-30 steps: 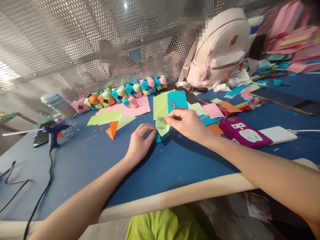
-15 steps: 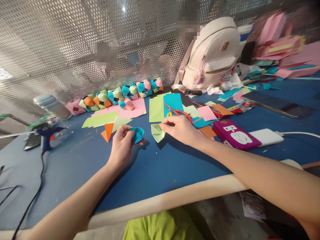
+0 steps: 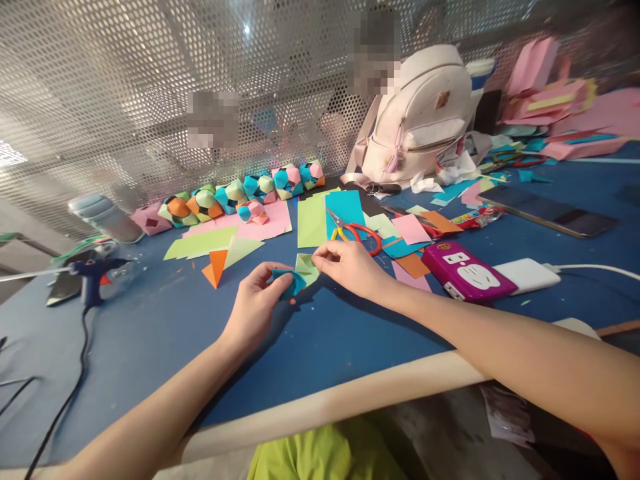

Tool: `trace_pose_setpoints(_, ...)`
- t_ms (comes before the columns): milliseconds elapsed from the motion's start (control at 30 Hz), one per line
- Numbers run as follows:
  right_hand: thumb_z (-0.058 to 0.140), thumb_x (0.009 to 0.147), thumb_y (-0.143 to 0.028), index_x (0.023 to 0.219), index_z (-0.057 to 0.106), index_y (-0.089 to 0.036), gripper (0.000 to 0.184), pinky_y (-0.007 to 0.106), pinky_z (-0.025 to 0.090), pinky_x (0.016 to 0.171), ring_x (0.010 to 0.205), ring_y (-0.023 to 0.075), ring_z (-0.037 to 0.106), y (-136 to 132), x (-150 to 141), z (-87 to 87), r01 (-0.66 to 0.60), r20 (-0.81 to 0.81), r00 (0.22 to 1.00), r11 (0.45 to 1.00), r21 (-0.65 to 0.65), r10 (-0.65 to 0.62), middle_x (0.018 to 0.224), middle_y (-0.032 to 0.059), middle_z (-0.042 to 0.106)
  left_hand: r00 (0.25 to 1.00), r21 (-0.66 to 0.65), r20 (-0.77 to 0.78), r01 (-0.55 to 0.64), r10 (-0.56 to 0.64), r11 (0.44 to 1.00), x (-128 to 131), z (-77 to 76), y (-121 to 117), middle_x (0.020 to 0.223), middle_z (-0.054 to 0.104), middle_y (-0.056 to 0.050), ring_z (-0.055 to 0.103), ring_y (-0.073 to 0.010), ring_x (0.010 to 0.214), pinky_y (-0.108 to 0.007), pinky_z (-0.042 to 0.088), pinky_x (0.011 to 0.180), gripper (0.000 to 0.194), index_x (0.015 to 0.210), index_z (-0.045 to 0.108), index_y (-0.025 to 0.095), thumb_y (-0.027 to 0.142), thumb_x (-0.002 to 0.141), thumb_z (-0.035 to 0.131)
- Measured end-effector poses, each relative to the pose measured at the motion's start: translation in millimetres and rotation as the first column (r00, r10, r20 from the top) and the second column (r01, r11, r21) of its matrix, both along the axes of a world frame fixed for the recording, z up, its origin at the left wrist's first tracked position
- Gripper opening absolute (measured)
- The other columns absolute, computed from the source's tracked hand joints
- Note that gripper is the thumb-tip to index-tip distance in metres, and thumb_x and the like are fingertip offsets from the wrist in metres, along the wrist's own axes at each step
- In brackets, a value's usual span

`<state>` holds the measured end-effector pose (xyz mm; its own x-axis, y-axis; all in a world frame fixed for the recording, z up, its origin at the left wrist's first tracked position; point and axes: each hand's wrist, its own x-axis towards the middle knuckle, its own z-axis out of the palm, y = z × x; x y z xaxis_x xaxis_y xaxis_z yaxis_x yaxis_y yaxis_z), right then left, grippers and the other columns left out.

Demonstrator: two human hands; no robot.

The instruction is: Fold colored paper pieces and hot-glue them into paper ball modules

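Observation:
Between its thumb and fingers, my left hand [image 3: 257, 297] grips a folded blue paper piece [image 3: 290, 284] above the blue table. My right hand [image 3: 350, 268] pinches a folded light green paper piece [image 3: 307, 267] at its right edge. The two pieces meet or overlap in view; whether they are joined I cannot tell. Left of them lie an orange folded paper [image 3: 215, 268] and a pale green triangular paper [image 3: 243, 251]. Behind my right hand, red-and-yellow-handled scissors [image 3: 356, 233] rest on blue paper [image 3: 350, 203].
Several folded paper balls [image 3: 230, 195] line the back by the perforated metal screen. A glue gun [image 3: 95, 277] with a cord and a bottle [image 3: 105, 217] are at left. Rightward are a backpack [image 3: 420, 127], a purple power adapter [image 3: 467, 272], a phone [image 3: 547, 210] and paper scraps.
My left hand has brought the blue piece rightward, up to the green one. The green piece has shifted slightly left with my right hand and turned.

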<state>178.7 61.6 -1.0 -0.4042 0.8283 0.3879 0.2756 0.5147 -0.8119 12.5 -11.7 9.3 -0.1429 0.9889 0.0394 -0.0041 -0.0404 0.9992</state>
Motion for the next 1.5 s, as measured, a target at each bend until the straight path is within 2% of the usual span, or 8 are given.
trace_pose_setpoints(233,0.054,0.081,-0.034,0.071,0.058,-0.016,0.021,0.024,0.034,0.054,0.056,0.0100,0.044,-10.5,-3.0,3.1,-0.081,-0.023,0.997,0.996,-0.048,0.080,0.062,-0.0013,0.054,0.998,-0.030,-0.049,0.029,-0.031,0.999,0.6,0.0,-0.6,0.066,0.060,0.002,0.054,-0.0102,0.057,-0.024,0.047,0.055,0.016,0.073,0.059,0.016,0.029,0.074,0.067)
trace_pose_setpoints(333,0.057,0.078,-0.031,0.071,0.056,-0.016,0.017,0.023,0.031,0.053,0.055,0.0093,0.040,-11.4,-3.8,2.0,-0.072,0.013,0.997,0.997,-0.039,0.073,0.061,-0.0032,0.049,0.997,-0.039,-0.080,0.015,-0.018,0.999,0.8,0.4,-0.8,0.065,0.060,0.002,0.054,-0.0103,0.056,-0.023,0.044,0.055,0.016,0.073,0.059,0.016,0.029,0.072,0.067)
trace_pose_setpoints(500,0.056,0.075,-0.025,0.067,0.051,-0.017,0.012,0.023,0.032,0.054,0.057,0.0093,0.041,-8.7,-5.0,-1.5,-0.079,0.016,0.997,0.996,-0.032,0.080,0.060,-0.0039,0.048,0.992,-0.051,-0.121,0.034,-0.040,0.998,2.4,0.9,-2.5,0.063,0.060,0.003,0.053,-0.0103,0.054,-0.023,0.043,0.054,0.016,0.073,0.059,0.016,0.030,0.071,0.068)
trace_pose_setpoints(633,0.056,0.075,-0.023,0.066,0.050,-0.018,0.012,0.023,0.031,0.053,0.056,0.0091,0.041,-9.6,-6.0,-1.3,-0.070,0.033,0.997,0.997,-0.025,0.071,0.059,-0.0043,0.048,0.991,-0.046,-0.133,0.019,-0.025,0.999,3.7,1.6,-3.6,0.066,0.060,0.003,0.054,-0.0104,0.055,-0.023,0.045,0.055,0.016,0.076,0.060,0.017,0.030,0.071,0.068)
trace_pose_setpoints(833,0.055,0.078,-0.027,0.069,0.053,-0.017,0.013,0.023,0.031,0.052,0.056,0.0093,0.041,-12.9,-7.1,-0.8,-0.079,0.035,0.996,0.996,-0.042,0.081,0.059,-0.0045,0.047,0.994,-0.032,-0.104,0.036,-0.039,0.999,5.1,2.5,-3.2,0.068,0.064,0.000,0.060,-0.0155,0.062,-0.028,0.051,0.055,0.014,0.075,0.056,0.018,0.028,0.072,0.065)
trace_pose_setpoints(1033,0.055,0.081,-0.030,0.070,0.057,-0.016,0.018,0.023,0.028,0.050,0.053,0.0088,0.038,-11.5,-6.4,-1.2,-0.102,0.054,0.993,0.994,-0.034,0.104,0.056,-0.0047,0.046,0.992,-0.046,-0.117,0.042,-0.047,0.998,4.6,0.7,-2.5,0.068,0.063,0.001,0.058,-0.0141,0.059,-0.028,0.050,0.056,0.015,0.074,0.058,0.017,0.029,0.070,0.067)
trace_pose_setpoints(1300,0.055,0.079,-0.021,0.066,0.057,-0.017,0.014,0.023,0.028,0.053,0.054,0.0092,0.039,-0.5,-1.2,-3.8,0.039,0.106,0.993,0.995,0.088,-0.048,0.057,-0.0036,0.048,0.998,-0.059,-0.051,-0.024,0.020,0.998,3.3,2.1,-1.7,0.058,0.052,0.005,0.046,-0.0073,0.050,-0.020,0.038,0.047,0.018,0.069,0.057,0.016,0.028,0.068,0.071)
trace_pose_setpoints(1500,0.054,0.080,-0.020,0.068,0.058,-0.018,0.013,0.024,0.027,0.053,0.054,0.0098,0.041,-2.1,-2.5,-4.1,0.033,0.118,0.992,0.992,0.124,-0.048,0.058,-0.0024,0.052,0.999,-0.093,0.054,0.014,-0.010,0.996,5.4,2.5,-2.0,0.060,0.054,0.004,0.047,-0.0075,0.049,-0.021,0.038,0.046,0.020,0.074,0.059,0.016,0.029,0.067,0.073)
